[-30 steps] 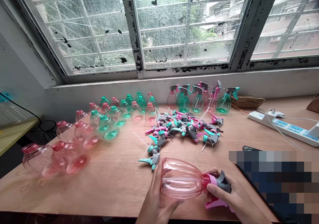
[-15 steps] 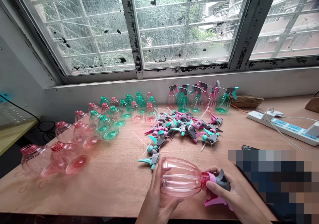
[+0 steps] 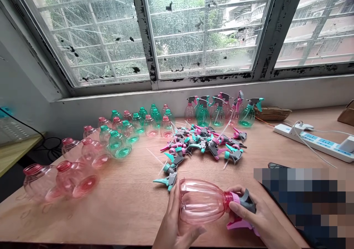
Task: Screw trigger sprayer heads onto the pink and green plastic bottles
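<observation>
A clear pink spray bottle (image 3: pixel 203 201) lies sideways between my hands, its base to the left and its neck to the right. My left hand (image 3: pixel 177 219) cups the base, fingers along the end and thumb below the body. With fingers and thumb, my right hand (image 3: pixel 249 214) grips the pink collar of the grey-and-pink trigger spray head (image 3: pixel 245 201) at the neck. The pink trigger points down toward me. Just beyond my left fingertips, a teal-and-grey spray head (image 3: pixel 167 180) rests on the table.
Behind the bottle spreads a pile of loose spray heads (image 3: pixel 204 140) with thin tubes. Open pink and green bottles (image 3: pixel 120 144) stand at left. Several bottles with heads fitted (image 3: pixel 218 110) line the wall. A white power strip (image 3: pixel 315 140) and a dark phone-like object (image 3: pixel 276 165) are at right.
The bottle body sits slightly lower in view, and my left hand has shifted a little with it. My right hand keeps its grip at the collar.
</observation>
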Motion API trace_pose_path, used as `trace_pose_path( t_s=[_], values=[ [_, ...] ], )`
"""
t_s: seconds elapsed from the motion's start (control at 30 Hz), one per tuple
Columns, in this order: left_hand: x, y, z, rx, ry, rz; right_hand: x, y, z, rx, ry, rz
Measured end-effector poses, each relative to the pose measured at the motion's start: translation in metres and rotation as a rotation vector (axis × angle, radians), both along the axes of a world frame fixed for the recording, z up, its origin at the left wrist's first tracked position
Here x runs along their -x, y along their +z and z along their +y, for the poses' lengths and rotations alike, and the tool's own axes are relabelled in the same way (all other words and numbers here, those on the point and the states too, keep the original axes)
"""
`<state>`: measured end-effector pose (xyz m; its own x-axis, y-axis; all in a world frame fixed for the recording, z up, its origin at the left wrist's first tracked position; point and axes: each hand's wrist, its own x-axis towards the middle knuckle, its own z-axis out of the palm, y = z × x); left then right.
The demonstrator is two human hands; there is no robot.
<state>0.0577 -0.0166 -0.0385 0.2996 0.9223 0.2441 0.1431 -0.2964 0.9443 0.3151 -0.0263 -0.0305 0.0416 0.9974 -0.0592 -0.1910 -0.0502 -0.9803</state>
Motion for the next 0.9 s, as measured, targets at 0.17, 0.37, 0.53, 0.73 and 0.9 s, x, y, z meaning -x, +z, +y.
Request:
trace_pose_path(
  t_s=[0.17,0.37,0.53,0.73,0.9],
  values=[
    [-0.005,0.003,-0.001,-0.063,0.038,0.06,-0.001,-0.004,0.0,-0.004,0.037,0.026],
    [0.0,-0.002,0.0,-0.046,0.0,0.05,0.002,0.002,-0.001,-0.026,0.07,0.005],
    [0.002,-0.005,0.002,-0.026,-0.014,0.027,0.003,0.007,-0.002,-0.034,0.073,-0.016],
    [0.0,-0.007,0.003,-0.036,-0.014,0.009,0.002,0.007,-0.002,-0.038,0.047,-0.034],
    [0.0,-0.012,0.003,-0.03,-0.016,0.004,0.002,0.009,-0.003,-0.016,0.056,-0.029]
  ],
)
